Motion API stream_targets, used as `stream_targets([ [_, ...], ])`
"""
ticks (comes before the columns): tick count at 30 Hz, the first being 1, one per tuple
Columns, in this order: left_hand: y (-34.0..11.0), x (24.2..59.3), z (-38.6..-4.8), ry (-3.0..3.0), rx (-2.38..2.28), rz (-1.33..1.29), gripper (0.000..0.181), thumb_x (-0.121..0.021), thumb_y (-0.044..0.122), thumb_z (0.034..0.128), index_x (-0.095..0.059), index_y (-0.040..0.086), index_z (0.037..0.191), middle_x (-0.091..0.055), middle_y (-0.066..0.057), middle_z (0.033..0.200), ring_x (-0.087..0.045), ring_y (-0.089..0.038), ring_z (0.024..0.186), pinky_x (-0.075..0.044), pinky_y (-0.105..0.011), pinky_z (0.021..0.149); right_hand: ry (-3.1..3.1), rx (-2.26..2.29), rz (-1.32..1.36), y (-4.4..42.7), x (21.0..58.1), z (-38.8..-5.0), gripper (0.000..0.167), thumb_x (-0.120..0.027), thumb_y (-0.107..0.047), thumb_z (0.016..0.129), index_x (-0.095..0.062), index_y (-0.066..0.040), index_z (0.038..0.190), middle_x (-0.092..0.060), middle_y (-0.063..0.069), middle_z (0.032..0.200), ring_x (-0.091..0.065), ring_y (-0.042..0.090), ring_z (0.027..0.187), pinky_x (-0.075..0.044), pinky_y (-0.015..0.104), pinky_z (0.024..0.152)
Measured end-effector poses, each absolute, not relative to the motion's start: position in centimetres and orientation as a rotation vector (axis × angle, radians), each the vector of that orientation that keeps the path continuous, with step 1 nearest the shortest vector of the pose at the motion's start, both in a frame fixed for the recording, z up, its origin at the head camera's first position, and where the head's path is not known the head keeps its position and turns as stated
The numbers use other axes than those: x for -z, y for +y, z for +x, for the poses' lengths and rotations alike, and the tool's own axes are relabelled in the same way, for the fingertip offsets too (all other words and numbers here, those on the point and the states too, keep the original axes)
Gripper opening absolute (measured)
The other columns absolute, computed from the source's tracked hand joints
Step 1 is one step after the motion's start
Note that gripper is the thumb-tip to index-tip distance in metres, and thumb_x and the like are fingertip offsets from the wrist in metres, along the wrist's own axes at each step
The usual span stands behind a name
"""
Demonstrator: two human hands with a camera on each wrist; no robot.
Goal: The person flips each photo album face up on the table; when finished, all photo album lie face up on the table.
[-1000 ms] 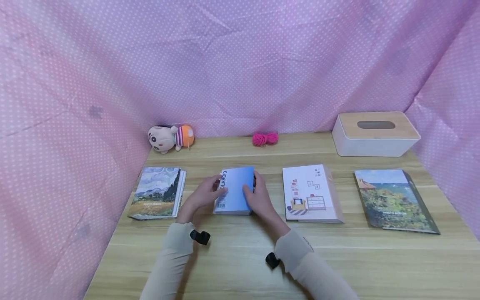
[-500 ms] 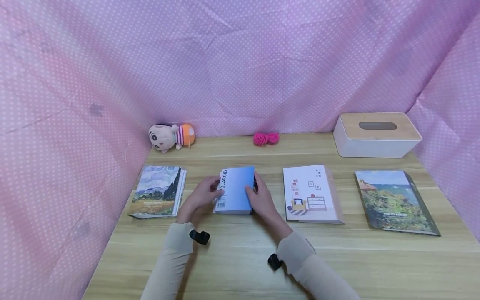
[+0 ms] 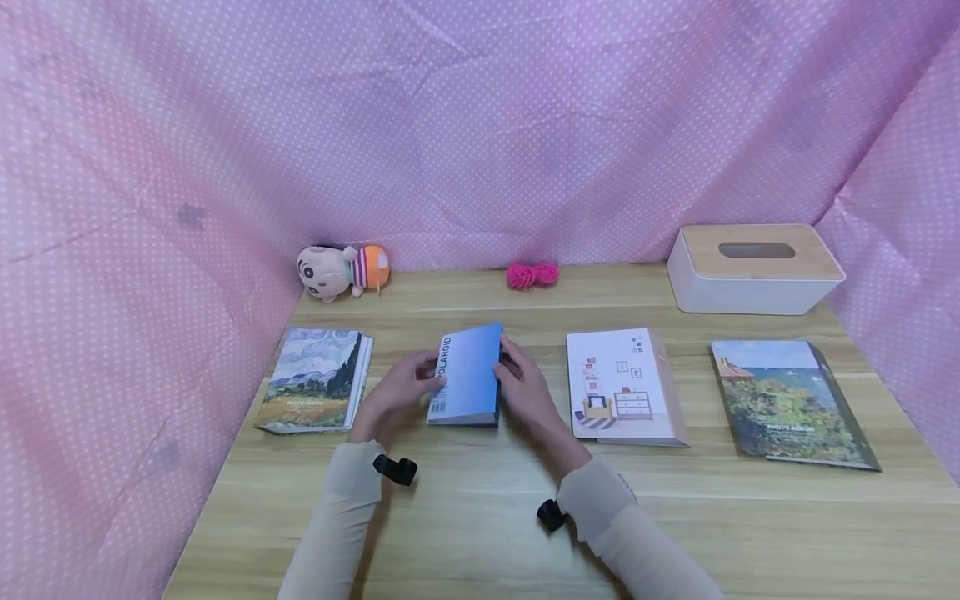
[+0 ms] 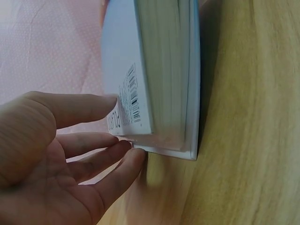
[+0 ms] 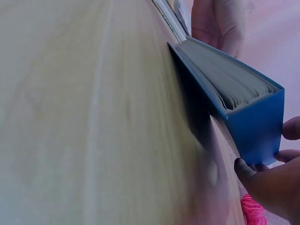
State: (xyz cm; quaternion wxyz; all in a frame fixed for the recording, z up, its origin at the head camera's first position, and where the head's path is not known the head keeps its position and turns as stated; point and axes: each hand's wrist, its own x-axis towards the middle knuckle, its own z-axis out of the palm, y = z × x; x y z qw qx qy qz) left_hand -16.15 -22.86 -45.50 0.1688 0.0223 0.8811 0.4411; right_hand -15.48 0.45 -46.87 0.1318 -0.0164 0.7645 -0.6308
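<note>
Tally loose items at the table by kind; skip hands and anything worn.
Albums: 4 (blue album, wheat-field album, white album, seaside album)
Plush toy: 1
Pink yarn bundle: 1
Tissue box: 1
Total: 7

The left forearm (image 3: 330, 533) and right forearm (image 3: 645, 542) slant inward from the near side of the grip, the left hand (image 3: 401, 385) pinching at its left with thumb (image 4: 86, 110) above lightly bent fingers (image 4: 110, 180), the right hand (image 3: 531, 392) pinching opposite, thumb (image 5: 293, 129) likewise above fingertips (image 5: 245, 170), both wrists behind.
</note>
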Motion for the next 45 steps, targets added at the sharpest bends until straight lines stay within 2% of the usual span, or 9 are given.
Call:
stream_targets([
  [13, -22.2, 45.4, -16.3, 2.433, -1.311, 0.035, 0.053, -0.062, 0.026, 0.0934, -0.045, 0.013, 0.141, -0.045, -0.010, 0.142, -0.051, -0.028, 0.122, -0.044, -0.045, 0.102, 2.279, 1.817, -0.087, 0.7, 45.1, -15.4, 0.047, -0.051, -0.044, 0.097, -0.038, -0.045, 0.142, -0.027, -0.003, 0.155, -0.036, 0.028, 0.139, -0.034, 0.047, 0.111],
  [17, -21.8, 45.3, -16.3, 2.415, -1.324, 0.046, 0.052, -0.061, 0.027, 0.0939, -0.046, 0.014, 0.141, -0.045, -0.009, 0.143, -0.051, -0.028, 0.123, -0.043, -0.046, 0.103, 2.279, 1.828, -0.079, 0.9, 44.9, -15.4, 0.045, -0.052, -0.047, 0.096, -0.039, -0.049, 0.139, -0.027, -0.002, 0.154, -0.036, 0.028, 0.139, -0.035, 0.047, 0.110],
  [21, -21.5, 45.3, -16.3, 2.405, -1.317, 0.078, 0.056, -0.060, 0.036, 0.0941, -0.044, 0.015, 0.143, -0.044, -0.009, 0.145, -0.048, -0.029, 0.127, -0.041, -0.049, 0.104, 2.265, 1.845, -0.080, 0.9, 44.7, -15.4, 0.046, -0.053, -0.053, 0.093, -0.041, -0.051, 0.137, -0.029, -0.003, 0.153, -0.036, 0.025, 0.139, -0.035, 0.044, 0.111],
  [29, -21.1, 45.0, -16.2, 2.456, -1.230, 0.088, 0.065, -0.055, 0.053, 0.0918, -0.043, 0.016, 0.144, -0.046, -0.009, 0.145, -0.046, -0.029, 0.130, -0.039, -0.051, 0.106, 2.194, 1.858, -0.071, 1.0, 44.2, -15.3, 0.054, -0.057, -0.055, 0.090, -0.041, -0.043, 0.141, -0.032, -0.004, 0.153, -0.036, 0.022, 0.140, -0.035, 0.041, 0.111],
  [34, -20.9, 44.8, -16.4, 2.565, -1.129, 0.138, 0.066, -0.053, 0.058, 0.0902, -0.047, 0.016, 0.142, -0.047, -0.009, 0.143, -0.051, -0.029, 0.126, -0.044, -0.049, 0.102, 2.155, 1.877, -0.071, 1.2, 44.0, -15.5, 0.064, -0.060, -0.052, 0.089, -0.039, -0.031, 0.146, -0.033, -0.001, 0.154, -0.036, 0.022, 0.140, -0.036, 0.038, 0.110],
  [41, -20.4, 44.6, -16.7, 2.577, -1.161, 0.221, 0.063, -0.053, 0.054, 0.0925, -0.046, 0.015, 0.142, -0.044, -0.008, 0.147, -0.050, -0.028, 0.129, -0.043, -0.045, 0.104, 2.153, 1.917, -0.107, 1.3, 43.4, -15.6, 0.067, -0.062, -0.051, 0.088, -0.039, -0.025, 0.146, -0.038, 0.000, 0.151, -0.040, 0.020, 0.138, -0.039, 0.037, 0.108],
  [45, -20.2, 44.5, -16.6, 2.534, -1.282, 0.248, 0.059, -0.052, 0.049, 0.0943, -0.044, 0.017, 0.144, -0.045, -0.006, 0.147, -0.048, -0.027, 0.130, -0.042, -0.045, 0.105, 2.113, 1.978, -0.158, 1.3, 43.0, -15.7, 0.067, -0.063, -0.042, 0.091, -0.036, -0.019, 0.148, -0.038, 0.002, 0.151, -0.040, 0.021, 0.137, -0.039, 0.036, 0.108],
])
